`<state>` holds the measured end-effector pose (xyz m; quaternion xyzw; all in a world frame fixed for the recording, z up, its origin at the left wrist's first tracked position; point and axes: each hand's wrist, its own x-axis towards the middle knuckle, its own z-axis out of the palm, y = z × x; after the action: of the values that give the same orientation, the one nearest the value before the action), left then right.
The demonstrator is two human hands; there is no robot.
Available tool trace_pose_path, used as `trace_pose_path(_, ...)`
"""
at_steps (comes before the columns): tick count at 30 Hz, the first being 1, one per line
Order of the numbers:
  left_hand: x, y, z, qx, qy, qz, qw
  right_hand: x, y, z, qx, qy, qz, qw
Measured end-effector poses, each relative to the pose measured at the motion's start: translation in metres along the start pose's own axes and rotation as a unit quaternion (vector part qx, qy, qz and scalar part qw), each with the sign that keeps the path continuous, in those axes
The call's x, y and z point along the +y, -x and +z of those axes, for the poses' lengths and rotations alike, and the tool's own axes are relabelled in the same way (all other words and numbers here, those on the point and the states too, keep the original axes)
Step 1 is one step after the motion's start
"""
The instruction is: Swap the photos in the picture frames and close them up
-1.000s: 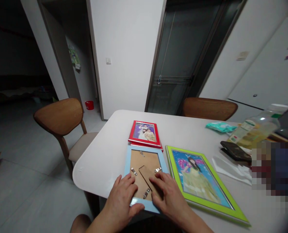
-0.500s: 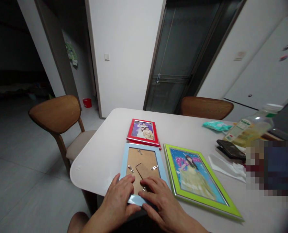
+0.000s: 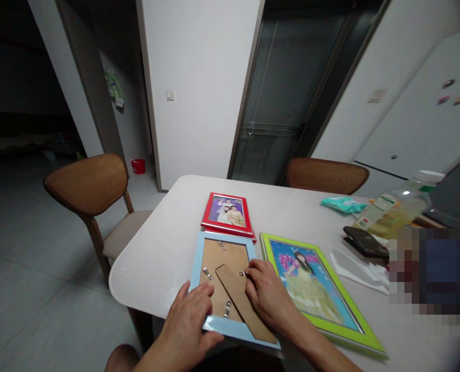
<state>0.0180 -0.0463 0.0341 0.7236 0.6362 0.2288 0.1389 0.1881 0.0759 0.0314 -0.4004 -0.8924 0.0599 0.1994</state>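
A light blue photo frame (image 3: 230,327) lies face down at the table's near edge, its brown backboard (image 3: 230,253) showing. Small metal clips (image 3: 207,273) sit around the backboard, and a brown stand leg (image 3: 245,312) slants across it toward the lower right. My left hand (image 3: 191,315) holds the frame's lower left corner, thumb by the near rim and fingers over the left side. At the right side, the curled fingers of my right hand (image 3: 266,289) are on a clip, partly covering it. Beside this hand lies a green photo frame (image 3: 333,323), picture up.
Red photo frames (image 3: 249,222) lie stacked beyond the blue one. On the right are a turquoise packet (image 3: 342,204), a tilted bottle (image 3: 396,206), a dark object (image 3: 365,242) and white tissue (image 3: 357,268). Wooden chairs (image 3: 88,183) stand around the white table (image 3: 156,258).
My right hand has moved from the frame's near edge up to the clip on its right side, uncovering the near clip and the stand leg. My left hand stays at the corner.
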Motion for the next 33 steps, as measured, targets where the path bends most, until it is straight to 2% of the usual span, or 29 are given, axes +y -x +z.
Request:
trace_pose_path(6, -0.001, 0.002, 0.001, 0.001, 0.014, 0.000, 1.000, 0.002, 0.003, 0.002, 0.023, -0.039, -0.003, 0.999)
trace_pose_path(9, -0.003, 0.003, 0.002, 0.002, 0.022, 0.006, 1.000, -0.012, -0.003, 0.002, 0.002, -0.064, -0.029, 0.998)
trace_pose_path(12, -0.004, 0.002, 0.004, 0.009, 0.024, 0.009, 1.000, -0.035, -0.014, 0.004, -0.047, -0.088, -0.071, 0.992)
trace_pose_path(16, -0.005, 0.002, 0.005, 0.025, 0.039, 0.017, 0.999, -0.053, -0.028, 0.011, -0.100, -0.043, -0.100, 0.989)
trace_pose_path(24, -0.003, 0.000, 0.004, 0.027, 0.058, 0.016, 0.998, -0.052, -0.027, 0.016, -0.141, 0.062, -0.182, 0.971)
trace_pose_path(28, -0.001, 0.000, 0.002, 0.027, 0.057, 0.007, 0.998, -0.053, -0.027, 0.014, -0.138, 0.064, -0.193, 0.969)
trace_pose_path(30, 0.000, 0.000, 0.001, 0.026, 0.054, 0.004, 0.998, -0.049, -0.033, 0.012, -0.133, 0.036, -0.176, 0.975)
trace_pose_path(33, -0.002, 0.000, 0.003, 0.029, 0.055, 0.001, 0.998, -0.034, -0.051, 0.014, -0.102, 0.006, -0.053, 0.993)
